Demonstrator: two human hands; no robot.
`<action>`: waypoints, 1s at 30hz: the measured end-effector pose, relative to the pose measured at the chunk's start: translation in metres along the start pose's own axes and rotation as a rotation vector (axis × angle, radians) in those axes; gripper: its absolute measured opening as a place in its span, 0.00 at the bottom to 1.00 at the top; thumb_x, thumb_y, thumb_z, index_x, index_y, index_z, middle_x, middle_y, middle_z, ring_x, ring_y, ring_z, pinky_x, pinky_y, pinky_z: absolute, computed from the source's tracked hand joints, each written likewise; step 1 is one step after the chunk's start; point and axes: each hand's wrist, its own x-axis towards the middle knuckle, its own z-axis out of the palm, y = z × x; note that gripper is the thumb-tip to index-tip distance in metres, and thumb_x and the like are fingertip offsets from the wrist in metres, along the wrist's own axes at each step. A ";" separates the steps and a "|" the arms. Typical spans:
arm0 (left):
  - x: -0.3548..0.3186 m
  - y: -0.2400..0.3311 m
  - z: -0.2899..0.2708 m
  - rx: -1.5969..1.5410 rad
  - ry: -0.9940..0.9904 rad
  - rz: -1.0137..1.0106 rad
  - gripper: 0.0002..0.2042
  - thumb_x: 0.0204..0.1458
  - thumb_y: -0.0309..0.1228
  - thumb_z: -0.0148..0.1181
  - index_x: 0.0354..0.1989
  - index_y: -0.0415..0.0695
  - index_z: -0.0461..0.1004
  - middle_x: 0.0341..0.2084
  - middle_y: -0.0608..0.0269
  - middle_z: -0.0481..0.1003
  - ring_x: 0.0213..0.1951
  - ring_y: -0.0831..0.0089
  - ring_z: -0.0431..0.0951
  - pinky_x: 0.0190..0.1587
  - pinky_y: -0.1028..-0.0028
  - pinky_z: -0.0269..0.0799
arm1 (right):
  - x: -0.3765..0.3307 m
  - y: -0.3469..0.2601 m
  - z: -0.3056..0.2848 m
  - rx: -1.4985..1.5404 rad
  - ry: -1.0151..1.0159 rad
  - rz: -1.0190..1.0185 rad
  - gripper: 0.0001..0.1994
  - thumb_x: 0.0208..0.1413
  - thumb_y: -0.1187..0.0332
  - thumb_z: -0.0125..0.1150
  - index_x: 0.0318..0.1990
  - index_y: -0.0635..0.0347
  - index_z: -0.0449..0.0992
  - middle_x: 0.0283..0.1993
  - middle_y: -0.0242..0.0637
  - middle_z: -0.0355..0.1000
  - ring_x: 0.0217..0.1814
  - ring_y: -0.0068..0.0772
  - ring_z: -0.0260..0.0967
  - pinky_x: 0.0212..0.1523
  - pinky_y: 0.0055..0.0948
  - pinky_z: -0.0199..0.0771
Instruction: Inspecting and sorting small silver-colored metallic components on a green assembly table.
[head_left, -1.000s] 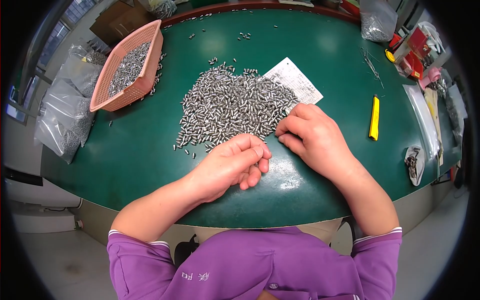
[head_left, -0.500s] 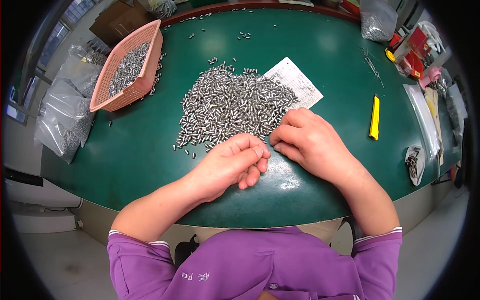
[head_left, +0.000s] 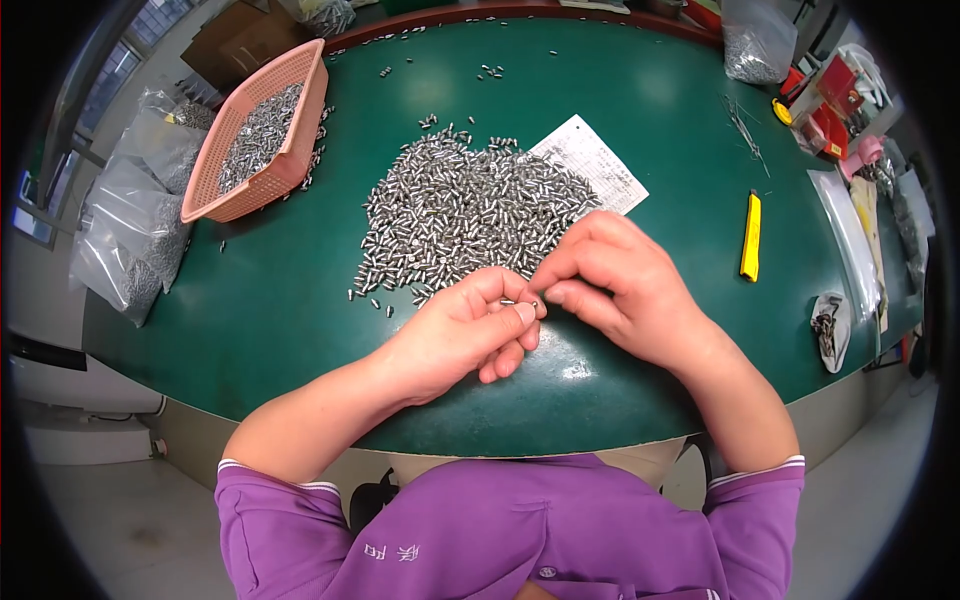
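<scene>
Left hand (head_left: 455, 328) pinches metal piece (head_left: 507, 302), right hand (head_left: 625, 288) slightly parted, inside the tabletop edge (head_left: 520, 452).

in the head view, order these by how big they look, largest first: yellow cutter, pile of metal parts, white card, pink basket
1. pile of metal parts
2. pink basket
3. white card, judged by its visible part; the pile partly covers it
4. yellow cutter

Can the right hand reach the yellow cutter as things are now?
Probably yes: the yellow cutter lies to the right of the right hand, and only green tabletop shows between them.
</scene>
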 end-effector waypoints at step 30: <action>0.000 -0.001 0.000 -0.012 -0.013 -0.005 0.08 0.62 0.33 0.50 0.43 0.43 0.66 0.29 0.68 0.71 0.24 0.85 0.69 0.24 0.83 0.64 | 0.000 -0.001 0.002 0.123 -0.063 0.012 0.06 0.47 0.75 0.65 0.34 0.58 0.78 0.33 0.33 0.69 0.39 0.34 0.68 0.40 0.31 0.70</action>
